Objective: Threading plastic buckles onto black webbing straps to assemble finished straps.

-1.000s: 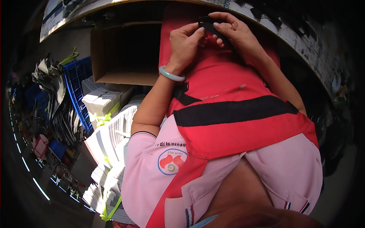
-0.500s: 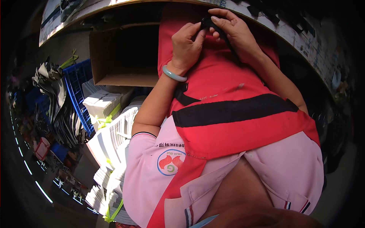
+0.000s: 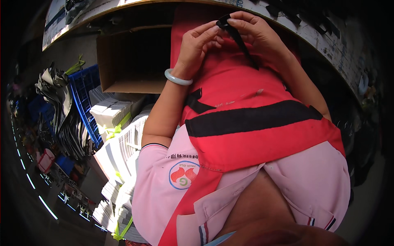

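Observation:
A narrow black strap (image 3: 239,40), its exact kind unclear, stretches between my hands over the red apron (image 3: 230,84) on my lap. Its loose end hangs down toward the apron's middle. My left hand (image 3: 200,46), with a pale bangle (image 3: 178,78) on the wrist, pinches the strap's upper left end between thumb and finger. The thumb and fingers of my right hand (image 3: 262,36) are closed on the same upper part from the right. Whatever detail lies under the fingertips is hidden.
A worktable (image 3: 324,45) curves along the top and right, with black strips (image 3: 287,14) on it. At the left stand an open cardboard box (image 3: 135,84), a blue plastic crate (image 3: 85,104), tied stacks of white sheets (image 3: 119,162) and a bundle of dark curved pieces (image 3: 61,106).
My left hand has shifted a little left, and its wrist has turned. The strap is turned so more of its hanging tail shows. Both hands still hold it.

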`<state>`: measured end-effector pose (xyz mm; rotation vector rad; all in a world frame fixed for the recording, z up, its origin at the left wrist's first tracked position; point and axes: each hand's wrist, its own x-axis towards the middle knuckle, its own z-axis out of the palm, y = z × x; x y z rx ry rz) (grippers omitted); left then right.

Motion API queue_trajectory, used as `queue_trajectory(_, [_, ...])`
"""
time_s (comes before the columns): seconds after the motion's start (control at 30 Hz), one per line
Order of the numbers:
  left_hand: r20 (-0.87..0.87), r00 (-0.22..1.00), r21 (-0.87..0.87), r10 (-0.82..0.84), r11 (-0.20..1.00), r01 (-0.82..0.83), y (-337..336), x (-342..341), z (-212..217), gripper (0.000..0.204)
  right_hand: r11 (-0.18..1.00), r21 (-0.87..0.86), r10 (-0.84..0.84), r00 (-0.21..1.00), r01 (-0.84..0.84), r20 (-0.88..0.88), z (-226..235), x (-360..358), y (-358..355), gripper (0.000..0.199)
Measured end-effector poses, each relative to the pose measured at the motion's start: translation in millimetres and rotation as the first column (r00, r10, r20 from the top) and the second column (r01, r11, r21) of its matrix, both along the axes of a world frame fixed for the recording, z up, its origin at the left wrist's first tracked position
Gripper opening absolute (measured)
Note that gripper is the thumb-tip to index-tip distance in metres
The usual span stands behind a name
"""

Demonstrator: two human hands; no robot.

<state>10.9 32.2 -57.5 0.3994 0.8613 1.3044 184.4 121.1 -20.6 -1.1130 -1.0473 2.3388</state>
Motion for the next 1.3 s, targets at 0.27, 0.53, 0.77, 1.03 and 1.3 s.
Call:
queue_trajectory(0.27, [-0.238,0.967,-0.061,0.091,0.992,-0.108,9.3,2.1,18.5,0.025,0.780,0.620,-0.041,0.995,0.089,-0.090,21.9,5.1,-7.6,0.013])
queue_trajectory(0.53, [-0.343,0.901,0.117,0.266,0.964,-0.240,6.4,14.8,14.6,0.019,0.888,0.413,0.069,0.947,-0.201,0.312,15.8,6.3,-4.9,0.020])
queue_trajectory(0.77, [-0.508,0.783,0.401,0.359,0.903,-0.154,1.1,7.7,13.8,0.020,0.928,0.371,-0.053,0.998,0.034,0.040,11.0,-2.3,-12.1,0.024])
queue_trajectory(1.03, [-0.568,0.781,0.450,0.259,0.893,0.031,-11.0,4.4,23.3,0.023,0.834,0.489,0.150,0.957,-0.257,0.248,9.2,14.5,4.3,0.027])
queue_trajectory(1.3, [-0.611,0.749,0.459,0.258,0.886,0.069,-12.2,5.1,29.3,0.023,0.882,0.469,0.020,0.997,-0.053,0.075,6.0,11.8,0.8,0.017])
